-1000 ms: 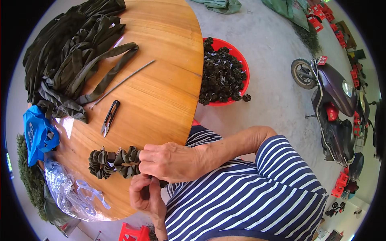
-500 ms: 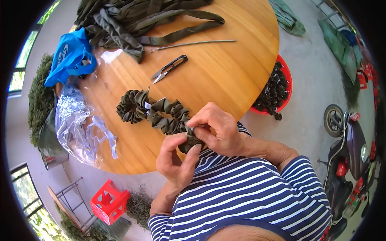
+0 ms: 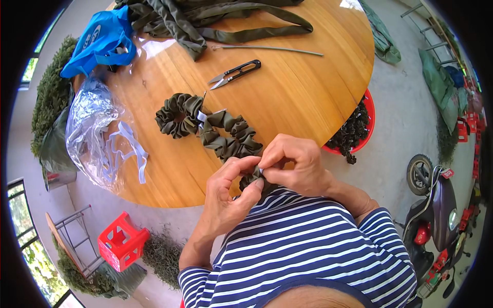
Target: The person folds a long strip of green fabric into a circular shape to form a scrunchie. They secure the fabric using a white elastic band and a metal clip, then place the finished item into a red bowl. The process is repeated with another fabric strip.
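Note:
At the near edge of the round wooden table (image 3: 287,110), my left hand (image 3: 226,192) pinches a gathered dark green scrunchie (image 3: 250,180) between thumb and fingers. My right hand (image 3: 298,167) pinches at the same scrunchie's upper end, its fingertips close to my left index finger. A tiny whitish bit shows at the pinch; what it is, I cannot make out. Just beyond my hands lie a left scrunchie (image 3: 174,115) and a right scrunchie (image 3: 233,137), touching, with a white piece between them. Black-handled thread snips (image 3: 235,75) rest farther off.
Dark green fabric strips (image 3: 257,33) and a thin metal rod (image 3: 272,49) lie at the far side. A blue bag (image 3: 97,46) and clear plastic bag (image 3: 90,136) with white elastic (image 3: 134,151) sit left. Around the table stand a red basin (image 3: 372,120), red stool (image 3: 122,242) and motorbike (image 3: 441,215).
My view has shifted, so the table items appear higher and mostly farther right. My left fingers have come up closer to my right fingertips, both hands still on the scrunchie.

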Action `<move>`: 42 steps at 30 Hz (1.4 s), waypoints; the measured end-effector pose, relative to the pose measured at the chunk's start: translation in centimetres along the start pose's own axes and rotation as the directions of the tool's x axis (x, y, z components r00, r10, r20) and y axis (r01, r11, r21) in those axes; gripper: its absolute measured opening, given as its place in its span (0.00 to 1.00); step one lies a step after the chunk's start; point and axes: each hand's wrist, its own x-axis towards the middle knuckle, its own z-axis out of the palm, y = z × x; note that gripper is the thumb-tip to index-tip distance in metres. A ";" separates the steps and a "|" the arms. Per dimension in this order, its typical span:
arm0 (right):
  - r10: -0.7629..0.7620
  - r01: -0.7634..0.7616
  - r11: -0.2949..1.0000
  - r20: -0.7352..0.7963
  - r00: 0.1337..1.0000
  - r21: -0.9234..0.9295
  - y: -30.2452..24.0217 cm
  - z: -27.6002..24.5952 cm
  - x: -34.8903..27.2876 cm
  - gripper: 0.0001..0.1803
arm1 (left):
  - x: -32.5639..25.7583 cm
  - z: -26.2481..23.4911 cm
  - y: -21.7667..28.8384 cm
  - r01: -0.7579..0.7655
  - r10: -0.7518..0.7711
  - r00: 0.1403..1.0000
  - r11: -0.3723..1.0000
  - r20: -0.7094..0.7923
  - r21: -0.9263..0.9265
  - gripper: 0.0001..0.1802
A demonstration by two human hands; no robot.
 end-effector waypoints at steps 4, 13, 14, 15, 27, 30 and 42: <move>0.454 -0.511 0.786 0.235 0.859 0.348 -0.3 -0.6 -0.2 0.06 | -0.2 -0.8 0.0 0.171 -0.160 0.977 0.983 0.143 -0.069 0.10; -0.134 0.124 0.972 -0.038 0.990 -0.198 0.6 0.5 -0.9 0.06 | -1.7 1.0 -1.4 0.123 -0.118 0.992 0.974 0.037 -0.189 0.08; -0.115 0.104 0.983 -0.069 0.991 -0.153 0.5 0.6 -0.9 0.07 | -1.7 1.1 -1.6 0.195 -0.197 0.980 0.924 0.029 -0.328 0.08; -0.090 0.079 0.991 -0.104 0.990 -0.106 0.5 0.7 -0.9 0.07 | -1.7 0.7 -1.5 0.323 -0.327 0.941 0.802 0.084 -0.503 0.08; -0.293 0.305 0.919 0.086 0.952 -0.250 0.7 -1.1 -1.3 0.11 | -2.6 1.5 -1.7 -0.032 0.076 0.968 0.983 -0.241 0.183 0.05; -0.179 0.198 0.978 0.205 0.962 -0.073 0.1 -2.4 -2.1 0.12 | -2.3 1.2 -1.3 0.047 -0.076 0.900 0.996 -0.429 -0.077 0.06; 0.358 -0.332 0.933 -0.244 0.901 0.140 1.5 -12.8 -8.0 0.07 | 1.1 3.0 2.3 0.050 -0.060 0.950 0.998 0.308 0.039 0.11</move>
